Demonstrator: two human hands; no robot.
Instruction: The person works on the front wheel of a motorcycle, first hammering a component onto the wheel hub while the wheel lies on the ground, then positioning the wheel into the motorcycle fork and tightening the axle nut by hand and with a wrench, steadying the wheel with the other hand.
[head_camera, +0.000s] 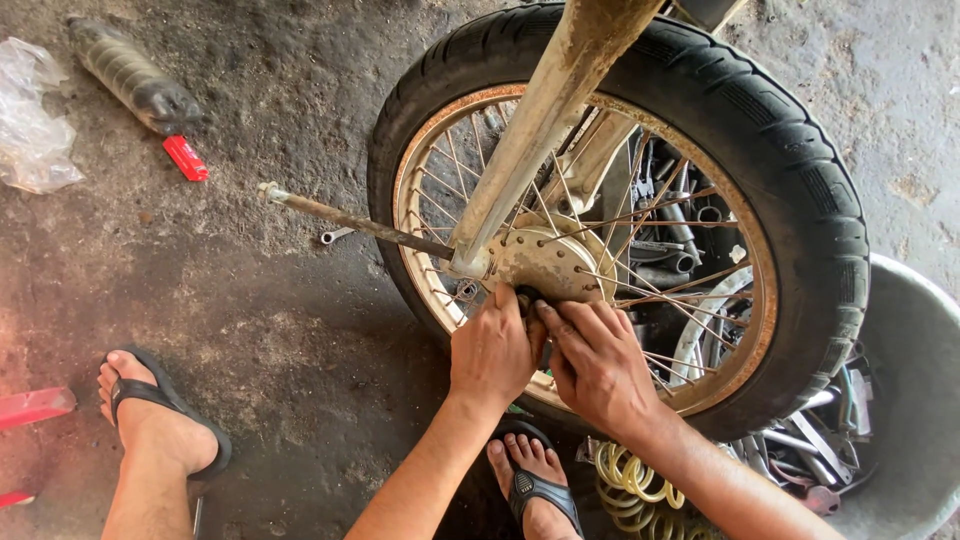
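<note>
A motorcycle wheel (790, 190) with a black tyre, a rusty rim and thin spokes stands upright, held in a dirty pale fork leg (550, 110). A long rusty axle rod (350, 220) sticks out to the left from the hub (545, 262). My left hand (492, 352) and my right hand (598, 365) press side by side against the lower edge of the hub, fingers curled on a small dark part (527, 297) that is mostly hidden between them.
A grey basin (915, 340) with metal parts sits at right behind the wheel. Yellow coiled springs (640, 490) lie below. A small wrench (336, 236), a red-handled tool (185, 158), a dark shock absorber (130, 75) and a plastic bag (30, 120) lie on the concrete. My sandalled feet are near.
</note>
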